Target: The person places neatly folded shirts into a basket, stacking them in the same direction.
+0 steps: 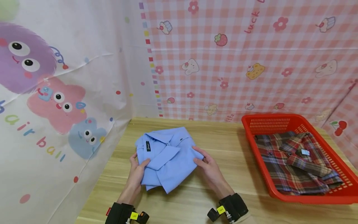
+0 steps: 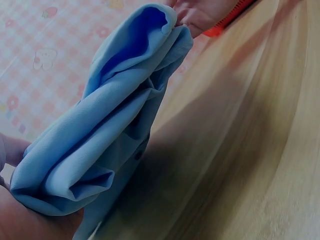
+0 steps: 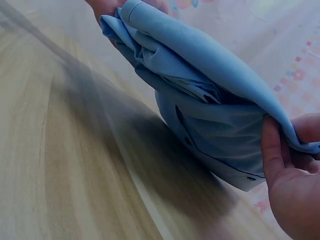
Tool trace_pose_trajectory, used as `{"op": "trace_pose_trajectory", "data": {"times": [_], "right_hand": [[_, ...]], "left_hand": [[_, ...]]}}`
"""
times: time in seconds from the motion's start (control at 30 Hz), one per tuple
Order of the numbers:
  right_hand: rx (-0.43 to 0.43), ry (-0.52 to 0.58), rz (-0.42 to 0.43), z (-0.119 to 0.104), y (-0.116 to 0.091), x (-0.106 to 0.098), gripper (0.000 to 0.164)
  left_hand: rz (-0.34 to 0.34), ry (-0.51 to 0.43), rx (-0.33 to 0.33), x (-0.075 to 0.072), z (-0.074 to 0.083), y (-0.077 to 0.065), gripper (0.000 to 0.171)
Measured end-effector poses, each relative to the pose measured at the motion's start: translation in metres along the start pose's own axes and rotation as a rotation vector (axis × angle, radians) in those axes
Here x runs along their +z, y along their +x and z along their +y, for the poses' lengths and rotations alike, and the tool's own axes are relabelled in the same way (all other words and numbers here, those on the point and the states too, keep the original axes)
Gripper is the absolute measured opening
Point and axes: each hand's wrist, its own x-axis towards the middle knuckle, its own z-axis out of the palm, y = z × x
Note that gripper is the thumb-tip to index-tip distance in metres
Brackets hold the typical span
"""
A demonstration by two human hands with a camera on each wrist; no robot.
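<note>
A folded light-blue shirt [image 1: 173,155] is held between both hands over the wooden table, its collar and dark neck label facing up. On its left edge the left hand [image 1: 136,172] grips the cloth, thumb on top. At the opposite edge the right hand [image 1: 209,171] pinches the fabric between thumb and fingers. From the right wrist view, the shirt's underside [image 3: 215,130] hangs apart from the tabletop, with a shadow beneath. Layered folds of the shirt [image 2: 95,130] show in the left wrist view, where part of the left hand is hidden behind cloth.
A red plastic basket [image 1: 260,174] stands on the right of the table [image 1: 223,137], holding a folded plaid shirt [image 1: 296,168]. Behind the table hangs a pink checked cloth [image 1: 207,77]; a white cartoon-print sheet [image 1: 92,71] hangs along the left side.
</note>
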Motion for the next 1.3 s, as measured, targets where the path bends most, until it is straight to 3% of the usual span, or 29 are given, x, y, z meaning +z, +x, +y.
{"op": "trace_pose_trajectory", "data": {"times": [0.37,0.77,1.3], "right_hand": [[-0.016,-0.003,-0.021,-0.01,-0.007,-0.007,0.054],[-0.059,0.013,-0.001,-0.024,-0.014,-0.018,0.054],[-0.1,-0.013,0.026,-0.04,-0.026,-0.032,0.055]], "left_hand": [[-0.018,-0.033,0.033,0.009,0.007,-0.008,0.07],[-0.088,-0.057,0.069,0.025,0.017,-0.012,0.068],[-0.115,-0.121,0.11,0.048,0.025,-0.016,0.065]]}}
